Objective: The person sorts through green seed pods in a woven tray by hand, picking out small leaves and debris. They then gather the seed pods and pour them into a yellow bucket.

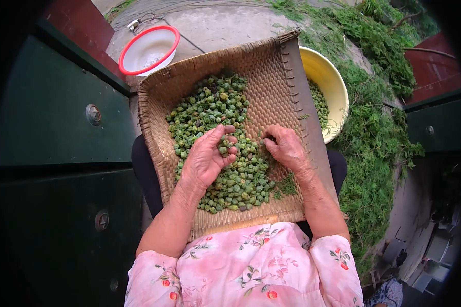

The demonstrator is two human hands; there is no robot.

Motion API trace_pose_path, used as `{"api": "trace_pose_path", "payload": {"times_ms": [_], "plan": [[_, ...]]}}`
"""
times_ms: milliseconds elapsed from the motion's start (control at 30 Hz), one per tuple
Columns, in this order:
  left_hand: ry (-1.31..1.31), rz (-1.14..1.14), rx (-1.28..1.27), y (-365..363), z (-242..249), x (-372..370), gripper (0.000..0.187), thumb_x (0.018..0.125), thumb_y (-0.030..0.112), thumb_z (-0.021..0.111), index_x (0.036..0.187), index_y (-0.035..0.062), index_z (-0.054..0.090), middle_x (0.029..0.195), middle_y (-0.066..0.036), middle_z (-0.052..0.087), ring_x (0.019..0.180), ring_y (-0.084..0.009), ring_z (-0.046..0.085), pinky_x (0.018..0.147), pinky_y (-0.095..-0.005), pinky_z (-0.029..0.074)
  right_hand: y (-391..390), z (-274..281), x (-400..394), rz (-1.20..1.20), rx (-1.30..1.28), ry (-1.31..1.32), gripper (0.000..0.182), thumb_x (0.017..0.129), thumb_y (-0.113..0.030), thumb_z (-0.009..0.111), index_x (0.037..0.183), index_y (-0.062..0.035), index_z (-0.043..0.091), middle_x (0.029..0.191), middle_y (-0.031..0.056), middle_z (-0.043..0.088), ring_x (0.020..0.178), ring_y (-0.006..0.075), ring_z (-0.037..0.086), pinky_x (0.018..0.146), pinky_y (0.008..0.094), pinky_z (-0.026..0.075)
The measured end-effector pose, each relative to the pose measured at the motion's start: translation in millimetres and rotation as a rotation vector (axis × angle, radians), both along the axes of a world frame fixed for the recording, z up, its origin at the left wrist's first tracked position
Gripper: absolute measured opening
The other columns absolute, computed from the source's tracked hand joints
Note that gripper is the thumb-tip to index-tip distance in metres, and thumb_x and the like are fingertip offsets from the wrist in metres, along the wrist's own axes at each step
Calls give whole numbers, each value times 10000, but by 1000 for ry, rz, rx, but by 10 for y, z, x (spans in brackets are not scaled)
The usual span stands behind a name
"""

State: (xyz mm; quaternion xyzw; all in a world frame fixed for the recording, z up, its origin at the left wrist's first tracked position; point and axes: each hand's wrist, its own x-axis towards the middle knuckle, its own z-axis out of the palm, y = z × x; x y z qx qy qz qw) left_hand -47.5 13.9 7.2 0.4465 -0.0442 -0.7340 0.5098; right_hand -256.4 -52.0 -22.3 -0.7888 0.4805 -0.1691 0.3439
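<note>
A woven basket tray [264, 66] rests across the lap, holding a long heap of small green seed cones [212, 105] mixed with bits of leaf. My left hand [208, 153] is over the middle of the heap, palm turned up, its fingers curled around a few cones. To its right, my right hand [286, 146] hovers at the heap's edge with thumb and fingers pinched together. What the pinch holds, if anything, is hidden. Some green leaf sprigs [288, 185] lie in the tray below the right hand.
Beyond the tray's far left corner stands a white basin with a red rim [148, 50]. A yellow basin [335, 87] with more green cones is at the right, partly behind the tray. Cut green branches [366, 133] cover the ground there. A dark green door [61, 112] is at the left.
</note>
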Motion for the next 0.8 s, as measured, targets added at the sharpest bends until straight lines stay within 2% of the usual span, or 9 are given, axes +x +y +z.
{"api": "trace_pose_path", "payload": {"times_ms": [167, 267, 367, 500, 733, 800], "plan": [[-16, -10, 8, 1, 13, 11, 341, 931, 321, 564, 1121, 38, 561, 862, -12, 535, 686, -108, 528, 565, -233, 480, -36, -134, 51, -62, -275, -83, 88, 777, -77, 626, 839, -14, 626, 817, 172, 603, 793, 353, 597, 721, 423, 477], [-34, 8, 27, 1, 46, -3, 331, 929, 317, 567, 1105, 36, 567, 849, -11, 537, 654, -98, 518, 522, -213, 457, -125, -84, -70, -100, -226, -100, 100, 771, -85, 641, 847, -21, 640, 812, 156, 597, 793, 334, 597, 724, 414, 476], [-14, -3, 26, -17, 22, 8, 321, 929, 314, 568, 1078, 30, 570, 819, -12, 539, 607, -87, 498, 452, -180, 402, -43, -18, -70, 88, -36, -18, 133, 753, -108, 672, 859, -30, 655, 819, 137, 596, 801, 322, 597, 737, 408, 476], [14, 12, 38, -23, 2, 20, 307, 933, 310, 561, 1039, 22, 571, 774, -11, 539, 546, -75, 466, 379, -150, 318, 94, 70, 64, 145, -109, 206, 173, 723, -147, 711, 810, -17, 637, 825, 137, 595, 835, 315, 594, 756, 414, 474], [60, 9, 37, -24, 12, 38, 284, 935, 300, 560, 1004, 25, 564, 763, -11, 535, 516, -68, 451, 376, -153, 332, 7, -47, 8, 43, 17, -82, 161, 748, -44, 631, 903, -24, 595, 841, 141, 556, 875, 329, 563, 783, 419, 461], [69, 24, 40, -30, 8, 35, 277, 933, 296, 563, 1003, 27, 563, 757, -12, 532, 515, -68, 450, 378, -154, 339, 47, -67, 48, 138, -97, 26, 187, 740, -40, 631, 922, -28, 591, 855, 138, 551, 886, 330, 556, 789, 419, 460]]}}
